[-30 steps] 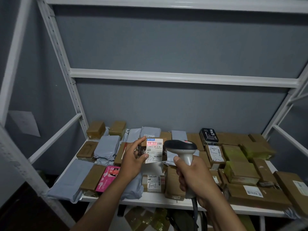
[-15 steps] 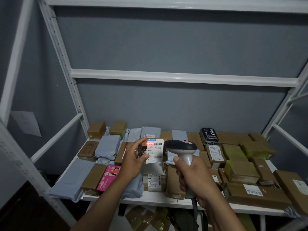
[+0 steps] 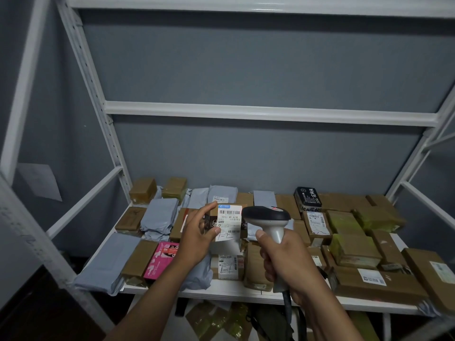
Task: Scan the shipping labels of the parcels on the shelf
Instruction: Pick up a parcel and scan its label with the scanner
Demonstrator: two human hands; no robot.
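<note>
While the left hand point(image 3: 197, 232) grips a small brown labelled parcel point(image 3: 227, 223) above the white metal shelf point(image 3: 221, 290), the right hand point(image 3: 283, 262) clasps a grey handheld scanner point(image 3: 269, 217) beside it; many parcels on that shelf seemingly await scanning.

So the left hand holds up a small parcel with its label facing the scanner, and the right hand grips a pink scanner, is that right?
Not quite: in the head view the scanner gripped by the right hand is grey and black, not pink. The left hand does hold the parcel up, label towards it.

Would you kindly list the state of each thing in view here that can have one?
Small parcel: lifted off the shelf, label facing the scanner.
Barcode scanner: aimed at the label, no red light on it.
Left hand: grips the parcel.
Right hand: grips the scanner handle.
Pink box: lying flat on the shelf.
</note>
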